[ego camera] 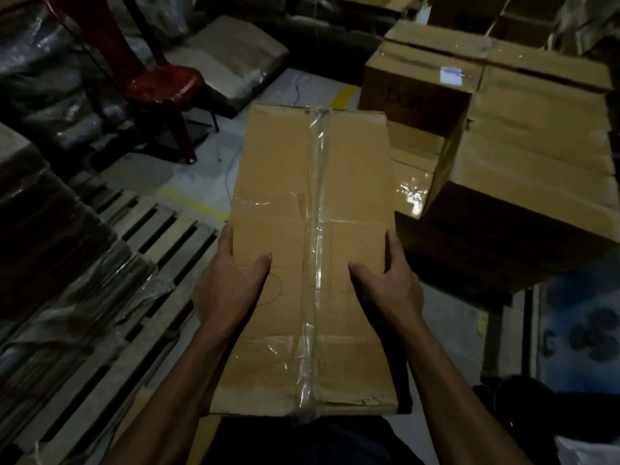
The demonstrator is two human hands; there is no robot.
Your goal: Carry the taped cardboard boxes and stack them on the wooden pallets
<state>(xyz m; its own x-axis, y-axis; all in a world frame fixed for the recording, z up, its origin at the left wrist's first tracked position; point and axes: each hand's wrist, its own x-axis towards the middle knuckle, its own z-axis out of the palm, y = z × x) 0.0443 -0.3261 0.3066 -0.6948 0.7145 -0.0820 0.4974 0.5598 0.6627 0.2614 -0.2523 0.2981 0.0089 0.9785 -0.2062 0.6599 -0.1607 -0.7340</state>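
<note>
Taped cardboard box, gripped by both hands, left hand, right hand

long taped cardboard box held level, wooden pallet lower left

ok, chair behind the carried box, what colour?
Red, glossy: the chair, upper left in the head view.

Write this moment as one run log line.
left hand: grips taped cardboard box | right hand: grips box | wooden pallet: left
</note>
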